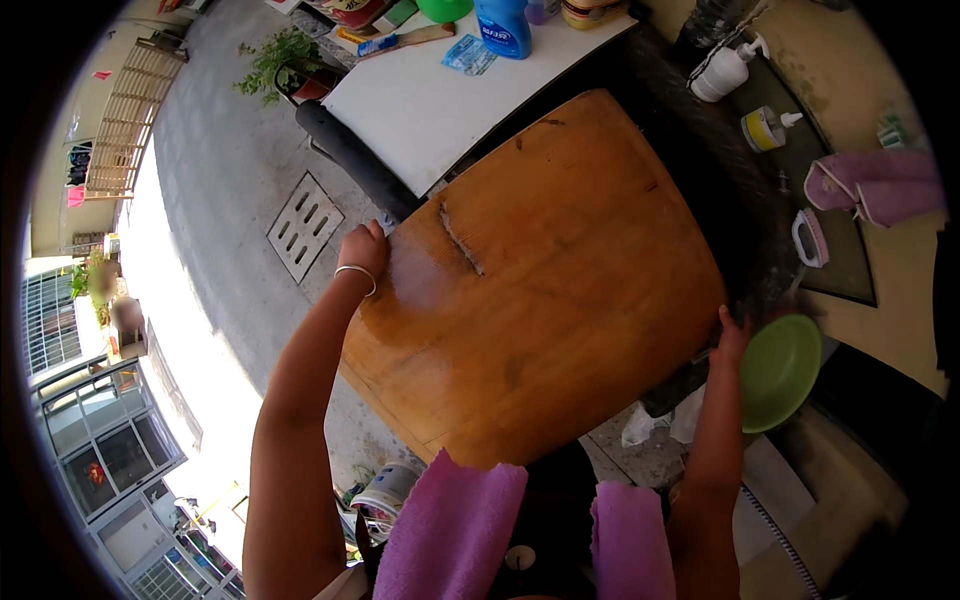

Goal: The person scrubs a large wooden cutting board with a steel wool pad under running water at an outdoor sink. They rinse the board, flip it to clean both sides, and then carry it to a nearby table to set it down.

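Observation:
A wooden board (560, 270), orange-brown with rounded corners, lies tilted in front of me. Its surface has a wet-looking sheen near the left and a dark crack toward the far left. My left hand (362, 250), with a bangle at the wrist, is closed at the board's left edge; a small pale bluish bit shows beside its fingers. At the right edge, my right hand (731, 338) grips the board, thumb up, its other fingers partly hidden. Just right of that hand is a green plastic basin (781, 373).
Beyond the board stands a white table (400, 120) with a blue bottle (503, 28) and a paintbrush (405, 40). A black padded bar (355, 155) touches its corner. At right are a white pump bottle (722, 72), a scrubbing brush (810, 238) and a pink cloth (880, 185). A drain grate (305, 227) lies left.

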Action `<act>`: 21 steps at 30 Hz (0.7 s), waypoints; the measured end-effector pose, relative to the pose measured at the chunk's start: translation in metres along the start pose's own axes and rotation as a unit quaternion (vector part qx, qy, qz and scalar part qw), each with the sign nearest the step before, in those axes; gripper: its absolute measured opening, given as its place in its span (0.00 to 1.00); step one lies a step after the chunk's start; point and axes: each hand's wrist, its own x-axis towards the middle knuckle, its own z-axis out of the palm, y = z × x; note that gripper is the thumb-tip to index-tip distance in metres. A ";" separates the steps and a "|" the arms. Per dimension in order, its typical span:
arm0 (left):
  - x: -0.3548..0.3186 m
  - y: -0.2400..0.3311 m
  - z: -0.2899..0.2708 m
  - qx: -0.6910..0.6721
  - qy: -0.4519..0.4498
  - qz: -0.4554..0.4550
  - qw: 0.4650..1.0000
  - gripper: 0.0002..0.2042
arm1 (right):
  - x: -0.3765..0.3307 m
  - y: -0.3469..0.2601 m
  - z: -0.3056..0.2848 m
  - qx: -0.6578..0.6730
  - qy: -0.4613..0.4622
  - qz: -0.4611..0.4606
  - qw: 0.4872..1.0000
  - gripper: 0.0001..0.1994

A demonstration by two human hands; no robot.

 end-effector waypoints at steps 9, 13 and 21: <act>-0.036 -0.022 0.024 0.019 -0.076 0.014 0.997 0.21 | 0.005 0.038 -0.021 -0.046 -0.004 -0.040 0.998 0.33; -0.032 -0.033 0.039 0.028 -0.075 0.023 0.997 0.22 | -0.008 0.037 -0.014 -0.053 0.039 -0.048 0.997 0.29; -0.025 -0.031 0.036 0.065 -0.071 0.045 0.994 0.20 | -0.042 0.022 -0.002 -0.201 0.000 -0.106 0.974 0.28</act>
